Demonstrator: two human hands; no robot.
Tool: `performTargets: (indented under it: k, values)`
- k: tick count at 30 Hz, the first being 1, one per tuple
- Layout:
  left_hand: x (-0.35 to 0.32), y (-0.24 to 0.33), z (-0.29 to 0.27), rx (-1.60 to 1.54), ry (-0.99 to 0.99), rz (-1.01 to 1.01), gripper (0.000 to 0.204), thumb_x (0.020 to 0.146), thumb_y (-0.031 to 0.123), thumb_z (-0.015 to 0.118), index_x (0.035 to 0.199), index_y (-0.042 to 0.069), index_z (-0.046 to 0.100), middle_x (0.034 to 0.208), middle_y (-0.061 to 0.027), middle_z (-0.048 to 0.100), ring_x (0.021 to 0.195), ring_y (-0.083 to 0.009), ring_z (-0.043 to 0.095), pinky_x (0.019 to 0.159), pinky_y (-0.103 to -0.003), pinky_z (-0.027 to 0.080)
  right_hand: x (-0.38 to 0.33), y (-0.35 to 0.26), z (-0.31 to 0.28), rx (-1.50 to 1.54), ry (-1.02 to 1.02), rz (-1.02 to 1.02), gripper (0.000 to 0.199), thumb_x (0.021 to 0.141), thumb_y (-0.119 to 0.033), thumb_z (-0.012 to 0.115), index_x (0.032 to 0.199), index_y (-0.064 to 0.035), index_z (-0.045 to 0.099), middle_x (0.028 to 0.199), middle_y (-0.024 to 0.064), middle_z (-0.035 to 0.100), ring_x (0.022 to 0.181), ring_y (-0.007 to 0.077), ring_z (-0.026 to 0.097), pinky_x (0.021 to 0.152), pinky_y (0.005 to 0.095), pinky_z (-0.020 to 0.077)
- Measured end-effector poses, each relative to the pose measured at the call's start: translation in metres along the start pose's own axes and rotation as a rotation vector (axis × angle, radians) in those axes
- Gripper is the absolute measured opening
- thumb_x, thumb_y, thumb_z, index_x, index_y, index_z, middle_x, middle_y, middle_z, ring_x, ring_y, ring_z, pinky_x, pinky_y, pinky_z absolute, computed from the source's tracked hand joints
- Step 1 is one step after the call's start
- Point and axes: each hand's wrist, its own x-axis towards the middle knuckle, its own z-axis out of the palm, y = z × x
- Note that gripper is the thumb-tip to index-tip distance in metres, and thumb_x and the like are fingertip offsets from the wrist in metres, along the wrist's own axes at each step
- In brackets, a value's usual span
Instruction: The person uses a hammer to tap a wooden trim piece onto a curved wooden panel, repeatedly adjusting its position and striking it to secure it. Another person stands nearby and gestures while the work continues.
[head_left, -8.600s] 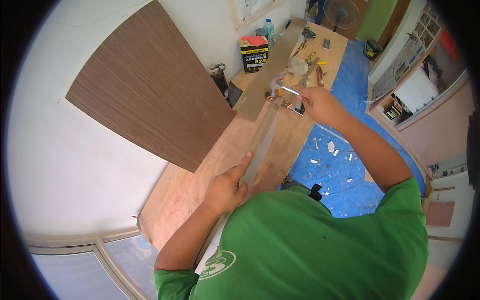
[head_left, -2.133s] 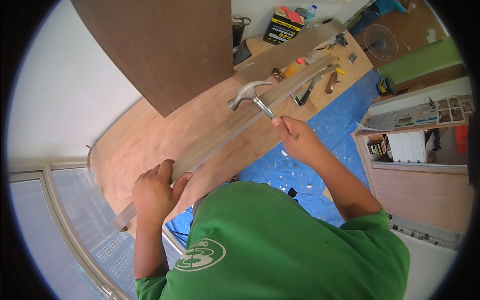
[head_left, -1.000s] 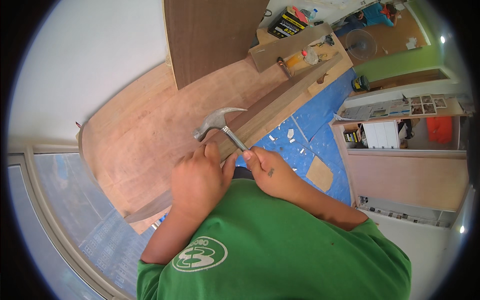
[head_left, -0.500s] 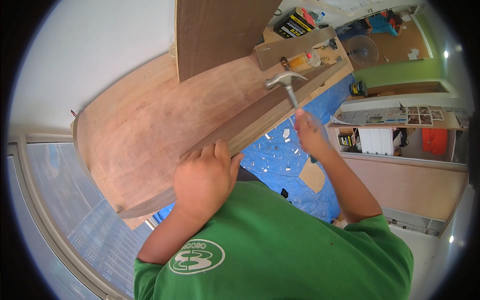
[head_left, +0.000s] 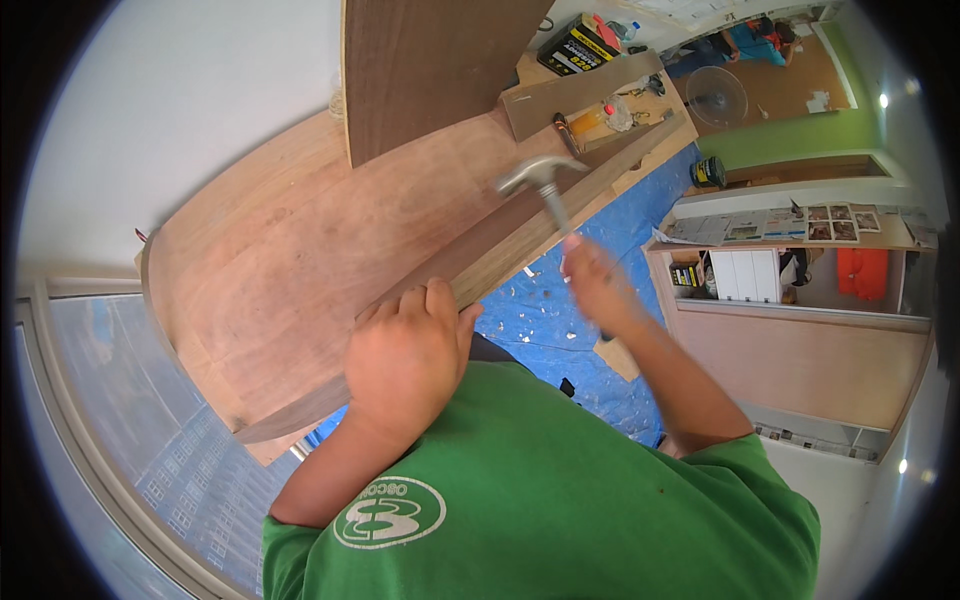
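Note:
My right hand [head_left: 600,287] is closed round the handle of a claw hammer [head_left: 541,174], raised above a long brown wooden strip [head_left: 470,250]. Some blur softens the hammer and hand. My left hand [head_left: 405,340] lies over the near part of that strip, its fingers curled across the top and the thumb along the near edge. The strip runs along the near edge of a curved wooden tabletop [head_left: 270,290]. I cannot make out any nail under the hammer.
A tall brown panel [head_left: 430,80] stands on the tabletop's far side. Farther right are a short board [head_left: 580,95], a pair of pliers-like handles [head_left: 567,133], an orange bottle [head_left: 590,120] and a black-yellow can [head_left: 578,48]. Blue sheeting [head_left: 530,320] covers the floor. Another person [head_left: 755,42] and a fan [head_left: 716,97] are beyond.
My right hand and the hammer have swung left and slightly down, toward the strip. My left hand keeps its place on the strip. The view has shifted slightly.

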Motion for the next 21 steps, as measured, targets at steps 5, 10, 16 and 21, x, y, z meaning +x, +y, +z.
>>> performTargets:
  k: [5, 10, 16, 21]
  values:
    - [-0.004, 0.001, 0.002, -0.027, 0.026, 0.022, 0.038, 0.091, 0.037, 0.076, 0.105, 0.002, 0.066, 0.074, -0.0121, 0.066, 0.066, -0.0329, 0.067, 0.062, -0.043, 0.053, 0.029, 0.003, -0.036, 0.057, 0.089, 0.231, 0.046, 0.109, -0.046, 0.047, 0.09, -0.0066, 0.06, 0.064, 0.0046, 0.053, 0.056, 0.014, 0.053, 0.048, 0.0308, 0.0434]
    - [-0.005, 0.002, 0.003, -0.028, -0.013, 0.001, 0.036, 0.092, 0.036, 0.075, 0.099, 0.002, 0.064, 0.075, -0.0126, 0.067, 0.067, -0.0335, 0.068, 0.062, -0.042, 0.054, -0.041, -0.019, 0.042, 0.241, -0.146, -0.007, 0.045, 0.108, -0.046, 0.053, 0.094, -0.0043, 0.062, 0.074, 0.0068, 0.058, 0.067, 0.0166, 0.057, 0.062, 0.0309, 0.0476]
    - [-0.01, -0.004, -0.011, -0.151, -0.061, 0.059, 0.036, 0.088, 0.028, 0.079, 0.105, 0.001, 0.062, 0.081, -0.0169, 0.069, 0.075, -0.0367, 0.07, 0.065, -0.045, 0.055, -0.042, -0.046, 0.023, 0.004, -0.209, 0.136, 0.052, 0.11, -0.05, 0.044, 0.094, -0.0031, 0.059, 0.069, 0.0059, 0.056, 0.059, 0.017, 0.058, 0.054, 0.0331, 0.0476]
    - [-0.049, -0.049, -0.054, -0.17, -0.272, -0.029, 0.034, 0.083, 0.018, 0.078, 0.107, 0.002, 0.061, 0.089, -0.0176, 0.07, 0.081, -0.039, 0.07, 0.07, -0.048, 0.056, -0.035, -0.047, 0.016, 0.091, -0.195, 0.138, 0.054, 0.111, -0.05, 0.041, 0.089, -0.0029, 0.054, 0.062, 0.0055, 0.051, 0.043, 0.0155, 0.05, 0.041, 0.0326, 0.0425]
